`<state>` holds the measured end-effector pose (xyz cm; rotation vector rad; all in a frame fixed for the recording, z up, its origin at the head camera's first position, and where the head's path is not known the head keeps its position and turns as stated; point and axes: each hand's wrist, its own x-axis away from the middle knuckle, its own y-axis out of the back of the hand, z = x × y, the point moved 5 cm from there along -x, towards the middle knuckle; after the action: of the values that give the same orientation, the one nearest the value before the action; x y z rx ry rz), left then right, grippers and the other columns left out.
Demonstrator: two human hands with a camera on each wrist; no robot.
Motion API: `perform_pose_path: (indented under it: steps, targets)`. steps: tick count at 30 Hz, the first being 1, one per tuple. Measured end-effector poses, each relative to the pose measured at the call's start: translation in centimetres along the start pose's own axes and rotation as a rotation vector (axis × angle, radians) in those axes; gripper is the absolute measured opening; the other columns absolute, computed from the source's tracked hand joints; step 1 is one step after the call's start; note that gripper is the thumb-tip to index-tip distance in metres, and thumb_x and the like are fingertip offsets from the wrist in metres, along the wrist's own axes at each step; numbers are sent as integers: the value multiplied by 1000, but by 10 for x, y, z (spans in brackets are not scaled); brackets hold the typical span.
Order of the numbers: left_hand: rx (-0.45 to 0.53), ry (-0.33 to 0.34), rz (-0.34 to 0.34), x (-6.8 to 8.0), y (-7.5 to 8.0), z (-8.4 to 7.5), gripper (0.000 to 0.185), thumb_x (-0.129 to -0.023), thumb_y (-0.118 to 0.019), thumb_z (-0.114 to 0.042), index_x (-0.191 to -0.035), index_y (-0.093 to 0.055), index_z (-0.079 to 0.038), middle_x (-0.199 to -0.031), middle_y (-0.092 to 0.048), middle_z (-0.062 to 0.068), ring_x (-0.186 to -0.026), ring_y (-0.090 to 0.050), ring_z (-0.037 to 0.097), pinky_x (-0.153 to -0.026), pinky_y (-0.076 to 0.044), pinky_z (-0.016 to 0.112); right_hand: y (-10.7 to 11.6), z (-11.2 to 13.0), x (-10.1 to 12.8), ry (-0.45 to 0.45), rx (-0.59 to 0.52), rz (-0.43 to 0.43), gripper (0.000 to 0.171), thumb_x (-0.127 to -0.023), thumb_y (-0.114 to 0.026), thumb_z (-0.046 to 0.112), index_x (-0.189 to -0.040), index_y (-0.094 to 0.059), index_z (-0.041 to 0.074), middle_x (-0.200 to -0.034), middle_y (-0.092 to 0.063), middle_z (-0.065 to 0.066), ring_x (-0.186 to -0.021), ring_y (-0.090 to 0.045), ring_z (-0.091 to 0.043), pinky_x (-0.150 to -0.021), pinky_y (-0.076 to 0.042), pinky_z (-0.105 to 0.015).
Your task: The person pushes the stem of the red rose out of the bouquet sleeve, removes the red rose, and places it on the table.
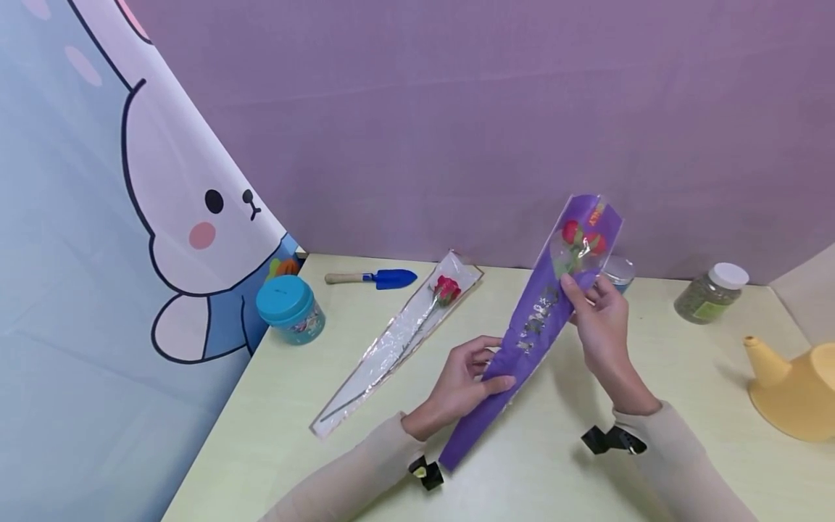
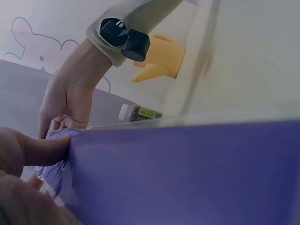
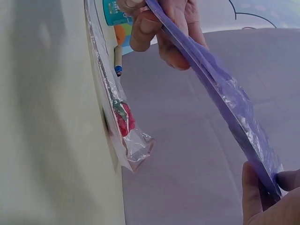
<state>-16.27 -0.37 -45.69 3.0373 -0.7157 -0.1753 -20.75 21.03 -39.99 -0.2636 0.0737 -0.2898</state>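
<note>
A long purple flower sleeve (image 1: 531, 319) with red roses (image 1: 583, 239) behind its clear upper window is held up at a slant over the table. My left hand (image 1: 463, 380) grips its lower half, thumb across the front and fingers behind. Higher up, my right hand (image 1: 600, 319) pinches the sleeve's right edge just below the roses. The right wrist view shows the sleeve (image 3: 220, 98) nearly edge-on, with fingers on both faces. A single red rose (image 1: 446, 289) in a clear and white sleeve (image 1: 391, 362) lies on the table to the left.
At the back left are a blue-lidded teal jar (image 1: 290, 310) and a small blue trowel (image 1: 372, 278). A clear container (image 1: 620, 273) sits partly behind the right hand. Further right stand a white-lidded jar (image 1: 711, 292) and a yellow watering can (image 1: 799, 391). A purple backdrop (image 1: 483, 130) borders the table's far edge.
</note>
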Motion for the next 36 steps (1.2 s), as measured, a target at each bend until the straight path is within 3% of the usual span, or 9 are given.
perform_pose_path:
  steps: [5,9,17,25,32,36]
  targets:
    - [-17,0,2,1,1,-1,47,-87,-78,4,-132,-65,1,-106,-75,33,-77,-70,-4,-69,-56,16,-4,2,0,5,-16,30,27,-96,-75,15,-121,-67,11,-92,-81,9,-76,-77,-6,-66,-63,-25]
    - [-11,-12,-3,1,0,-1,45,-87,-78,4,-130,-65,3,-107,-74,34,-79,-70,-5,-74,-58,17,-7,2,0,-1,-1,48,30,-95,-77,13,-123,-66,10,-92,-81,9,-76,-77,-6,-67,-63,-26]
    - [56,31,-20,1,-2,2,45,-87,-75,8,-130,-63,5,-113,-71,37,-82,-71,0,-76,-61,20,-10,-4,0,-9,46,72,38,-95,-77,12,-130,-63,8,-93,-80,11,-78,-77,-5,-67,-63,-24]
    - [26,23,-21,1,0,2,45,-87,-76,6,-130,-64,4,-111,-72,36,-81,-70,-1,-77,-60,19,-10,-10,2,-2,58,66,33,-95,-76,11,-126,-65,11,-91,-80,12,-77,-77,-5,-65,-63,-25]
    - [58,25,-29,1,2,5,46,-87,-75,8,-132,-63,4,-114,-70,37,-83,-71,3,-77,-61,20,-14,-18,5,-24,97,74,31,-96,-75,11,-125,-65,12,-91,-79,14,-77,-77,-4,-66,-63,-25]
    - [84,34,-38,2,2,6,46,-87,-75,8,-132,-64,5,-116,-70,36,-87,-74,12,-77,-62,22,-16,-21,8,-33,109,72,33,-96,-76,12,-127,-63,9,-90,-79,15,-77,-77,-4,-66,-63,-25]
